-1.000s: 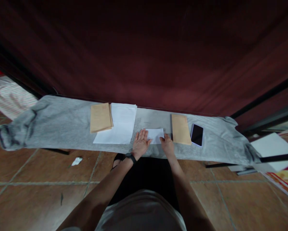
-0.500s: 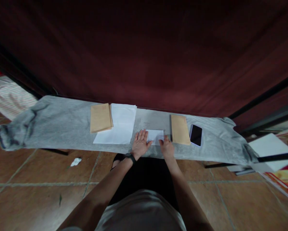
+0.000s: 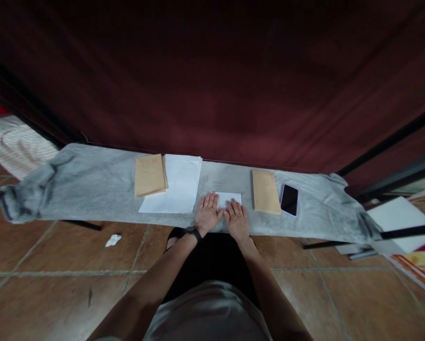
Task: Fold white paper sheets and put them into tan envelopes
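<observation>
the small white paper (image 3: 230,195) lies near the front edge of the desk (image 3: 219,175), under the left hand (image 3: 207,218) and the right hand (image 3: 237,221), both flat with fingers extended. bare grey cloth (image 3: 91,184) runs behind it to the back edge and wide at far left. counted: one small paper, one phone (image 3: 289,199), at least two envelopes in the left brown pile (image 3: 149,175), one right-hand envelope (image 3: 265,192) showing; the white sheets (image 3: 178,187) partly under the pile cannot be counted. the phone sits just beyond that single envelope; a dark red backdrop (image 3: 212,104) rises behind.
</observation>
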A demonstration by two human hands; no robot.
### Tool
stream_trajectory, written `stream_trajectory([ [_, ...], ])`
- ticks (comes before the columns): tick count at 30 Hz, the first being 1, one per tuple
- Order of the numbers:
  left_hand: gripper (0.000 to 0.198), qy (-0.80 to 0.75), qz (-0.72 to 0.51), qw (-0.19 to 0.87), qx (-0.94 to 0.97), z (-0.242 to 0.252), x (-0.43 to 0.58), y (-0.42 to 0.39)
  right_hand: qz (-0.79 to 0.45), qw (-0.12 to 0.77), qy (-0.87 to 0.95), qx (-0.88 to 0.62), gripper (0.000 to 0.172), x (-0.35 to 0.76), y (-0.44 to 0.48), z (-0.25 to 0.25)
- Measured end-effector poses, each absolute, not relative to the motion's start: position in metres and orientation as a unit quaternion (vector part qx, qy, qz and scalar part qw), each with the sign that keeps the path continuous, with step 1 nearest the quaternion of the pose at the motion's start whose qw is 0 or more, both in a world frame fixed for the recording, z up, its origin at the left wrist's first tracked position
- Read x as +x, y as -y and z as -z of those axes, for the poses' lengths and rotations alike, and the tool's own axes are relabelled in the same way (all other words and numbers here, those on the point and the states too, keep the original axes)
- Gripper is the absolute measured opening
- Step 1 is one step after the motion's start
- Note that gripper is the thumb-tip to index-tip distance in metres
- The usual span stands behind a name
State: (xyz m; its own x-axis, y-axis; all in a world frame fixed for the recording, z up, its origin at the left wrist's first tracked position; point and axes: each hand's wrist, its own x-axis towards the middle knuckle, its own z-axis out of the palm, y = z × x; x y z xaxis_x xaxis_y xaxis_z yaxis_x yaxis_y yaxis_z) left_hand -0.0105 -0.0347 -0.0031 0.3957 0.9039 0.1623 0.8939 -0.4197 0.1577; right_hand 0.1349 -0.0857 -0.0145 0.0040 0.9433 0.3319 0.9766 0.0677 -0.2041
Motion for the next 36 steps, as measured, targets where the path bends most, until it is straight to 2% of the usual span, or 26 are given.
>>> stream_trajectory([
  [11, 0.059, -0.524, -0.130, 0.010, 0.841, 0.005, -0.022, 0.046, 0.093, 0.180, 0.655, -0.728, 0.052, 0.142, 0.091, 0.028],
  [21, 0.048, -0.385, -0.129, -0.007, 0.914, -0.002, -0.047, 0.057, 0.102, 0.193, 0.647, -0.731, 0.054, 0.142, 0.094, 0.030],
  [36, 0.047, -0.388, -0.126, 0.009, 0.913, -0.009, -0.047, 0.060, 0.111, 0.216, 0.655, -0.716, 0.059, 0.161, 0.117, 0.030],
])
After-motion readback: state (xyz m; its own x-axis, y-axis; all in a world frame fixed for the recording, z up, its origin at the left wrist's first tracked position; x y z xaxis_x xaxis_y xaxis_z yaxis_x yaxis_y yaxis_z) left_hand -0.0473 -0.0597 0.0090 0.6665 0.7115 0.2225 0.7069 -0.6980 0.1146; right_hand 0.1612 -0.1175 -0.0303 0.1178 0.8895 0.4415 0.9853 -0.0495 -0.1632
